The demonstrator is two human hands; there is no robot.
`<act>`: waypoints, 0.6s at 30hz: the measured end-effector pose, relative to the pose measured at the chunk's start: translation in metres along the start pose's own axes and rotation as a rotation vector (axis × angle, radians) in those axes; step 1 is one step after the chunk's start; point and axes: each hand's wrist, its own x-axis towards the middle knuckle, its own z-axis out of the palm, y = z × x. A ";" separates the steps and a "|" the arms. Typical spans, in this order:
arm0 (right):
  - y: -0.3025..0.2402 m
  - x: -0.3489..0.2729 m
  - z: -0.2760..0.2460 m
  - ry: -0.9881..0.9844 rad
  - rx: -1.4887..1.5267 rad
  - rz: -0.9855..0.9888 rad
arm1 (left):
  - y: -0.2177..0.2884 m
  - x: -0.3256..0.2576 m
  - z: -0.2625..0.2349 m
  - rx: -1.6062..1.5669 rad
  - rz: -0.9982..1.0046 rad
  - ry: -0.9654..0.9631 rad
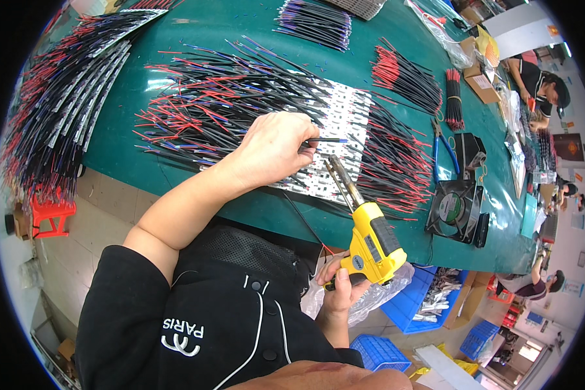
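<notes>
My left hand (276, 146) reaches over the table, its fingers pinched on a dark wire (330, 140) that shows blue toward its free end. Lower down, my right hand (343, 286) is wrapped round the handle of a yellow soldering gun (374, 244). The gun's long metal barrel points up and left, with its tip close to the held wire and the white circuit boards (351, 107). Black, red and blue wires (208, 107) fan out to the left of the boards. More black and red wires (400, 166) spread to their right. Contact between tip and wire cannot be made out.
On the green table (240, 19) lie wire bundles (406, 75), blue-handled pliers (443, 153) and a black fan (455, 205). Wired boards (78, 97) are stacked at the left. A blue crate (406, 305) stands below the right edge. Other people work at the far right.
</notes>
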 end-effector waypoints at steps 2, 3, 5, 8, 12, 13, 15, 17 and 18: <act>0.000 0.000 0.001 -0.025 0.029 0.004 | 0.002 -0.001 0.002 0.002 -0.029 -0.008; -0.001 0.002 0.005 0.003 -0.017 0.001 | 0.002 -0.002 0.004 0.012 -0.036 0.012; -0.001 0.001 0.008 0.030 -0.064 -0.003 | 0.003 -0.003 0.005 0.023 -0.044 0.032; 0.000 0.000 0.009 0.040 -0.105 -0.030 | 0.005 -0.002 0.005 0.020 -0.058 0.019; -0.006 0.002 0.012 0.073 -0.036 -0.010 | 0.004 -0.003 0.004 0.002 -0.065 0.007; -0.007 0.003 0.010 0.063 -0.009 -0.013 | 0.003 -0.002 0.004 0.008 -0.056 0.002; -0.009 0.004 0.010 0.055 0.003 -0.019 | 0.002 -0.003 0.004 0.019 -0.047 0.008; -0.010 0.005 0.012 0.057 -0.012 -0.024 | 0.001 -0.003 0.004 0.030 -0.039 0.014; -0.010 0.005 0.012 0.057 -0.013 -0.025 | 0.001 -0.002 0.003 0.019 -0.034 0.012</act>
